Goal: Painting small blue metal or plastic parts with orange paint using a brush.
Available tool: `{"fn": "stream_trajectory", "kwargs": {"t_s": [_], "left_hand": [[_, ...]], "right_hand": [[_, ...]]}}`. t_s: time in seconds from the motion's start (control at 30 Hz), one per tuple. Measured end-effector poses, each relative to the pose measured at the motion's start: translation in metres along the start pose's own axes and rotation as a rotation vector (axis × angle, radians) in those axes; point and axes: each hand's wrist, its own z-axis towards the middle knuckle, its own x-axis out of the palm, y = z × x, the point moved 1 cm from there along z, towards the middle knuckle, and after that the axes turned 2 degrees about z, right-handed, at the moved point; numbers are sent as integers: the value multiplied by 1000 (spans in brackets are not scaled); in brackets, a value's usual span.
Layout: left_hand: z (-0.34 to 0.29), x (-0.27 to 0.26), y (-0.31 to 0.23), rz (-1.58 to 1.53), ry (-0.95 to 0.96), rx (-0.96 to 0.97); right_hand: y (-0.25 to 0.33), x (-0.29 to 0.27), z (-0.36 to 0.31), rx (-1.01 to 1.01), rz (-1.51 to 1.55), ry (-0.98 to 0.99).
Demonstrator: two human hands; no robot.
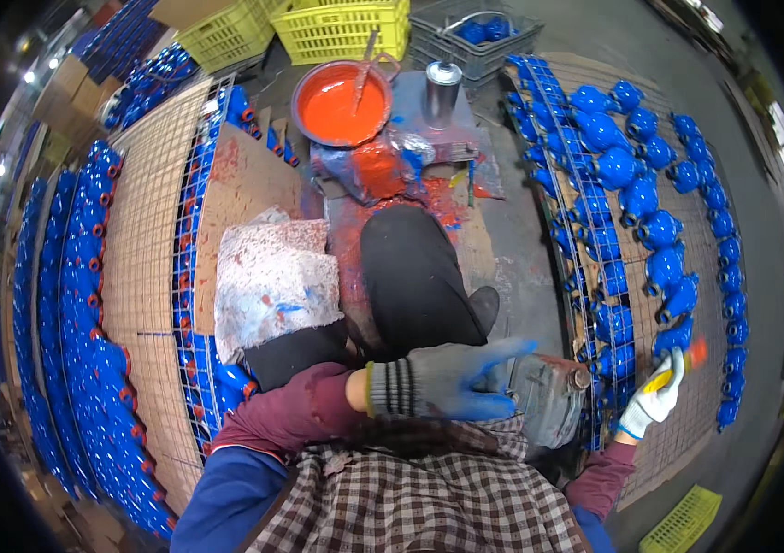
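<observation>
My left hand (pixel 452 380), in a grey glove smeared with blue, is held across my lap with nothing in it. Its thumb and fingers are apart. On the right, my right hand (pixel 652 404) wears a white glove and is closed around what looks like a paintbrush with a yellow handle (pixel 657 382) and a blurred red-orange tip (pixel 698 351). Just beyond that hand lies the nearest blue casting (pixel 673 337) in a row of glossy, rounded, blue-painted castings on a wire-mesh rack (pixel 687 415). Whether the brush touches any casting I cannot tell.
Ahead stand a bowl of orange-red paint (pixel 341 104) with a stick in it and a metal can (pixel 442 95). A paint-stained cloth (pixel 277 286) covers my left leg. Left are racks of red-ended blue castings (pixel 97 369); a grey jerrycan (pixel 548 396) sits beside me. Yellow crates (pixel 341 32) stand behind.
</observation>
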Motion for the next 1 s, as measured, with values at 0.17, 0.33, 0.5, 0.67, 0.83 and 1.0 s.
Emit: {"fn": "stream_trajectory", "kwargs": {"t_s": [0.17, 0.33, 0.5, 0.67, 0.83, 1.0], "left_hand": [[-35, -3, 5, -335, -143, -144], [-64, -19, -10, -277, -235, -377], [-71, -13, 0, -502, -351, -238], [-48, -12, -3, -475, -253, -223], [-4, -7, -9, -578, -199, -195], [23, -30, -14, -173, -428, 166]], "right_hand": [[-46, -9, 1, 219, -757, -34], [-61, -1, 0, 166, -728, -27], [-61, -26, 26, 123, -754, -40], [12, -53, 36, -65, -391, -211], [138, 9, 37, 379, 395, -254], [215, 99, 31, 1002, 1163, 49]]}}
